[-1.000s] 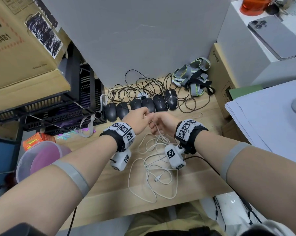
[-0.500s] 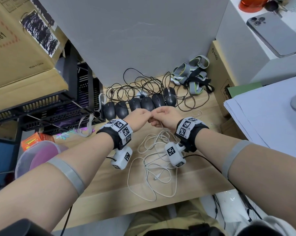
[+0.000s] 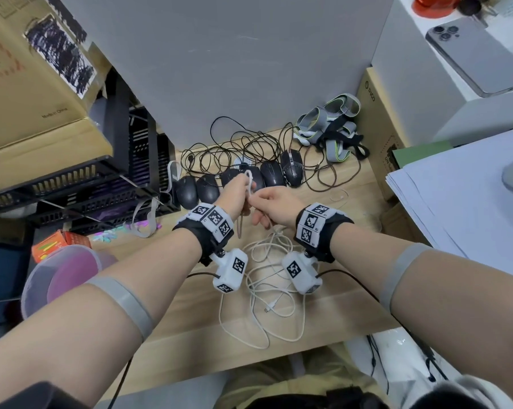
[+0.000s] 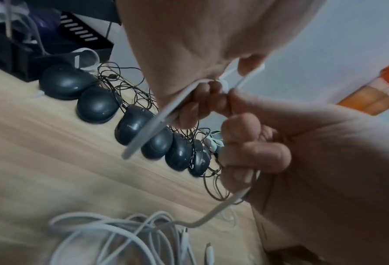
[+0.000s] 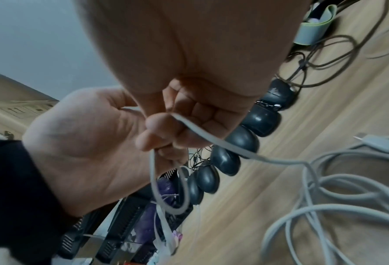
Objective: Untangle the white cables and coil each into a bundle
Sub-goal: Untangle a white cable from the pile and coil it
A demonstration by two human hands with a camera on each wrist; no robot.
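Both your hands are up over the middle of the desk [image 3: 166, 326], nearly touching. Your left hand [image 3: 234, 196] has its fingers curled round a small loop of one white cable [image 3: 249, 184], and your right hand [image 3: 274, 206] pinches the same strand just below and feeds it in. The rest of the white cables [image 3: 267, 293] sit in a loose tangle near the desk's front edge, under your wrists.

Biggest risk, I'd say: the fed strand runs straight down into that tangle, so if you keep winding without freeing it first, you'll probably cinch a knot or drag the second cable up with it. The loop is also tiny, so it could slip off your fingers.

The head view shows the whole pile and a loose plug [image 3: 269, 307]. Only the right wrist view shows the hanging loop [image 5: 168, 188] below your left hand's fingers [image 5: 157, 125].
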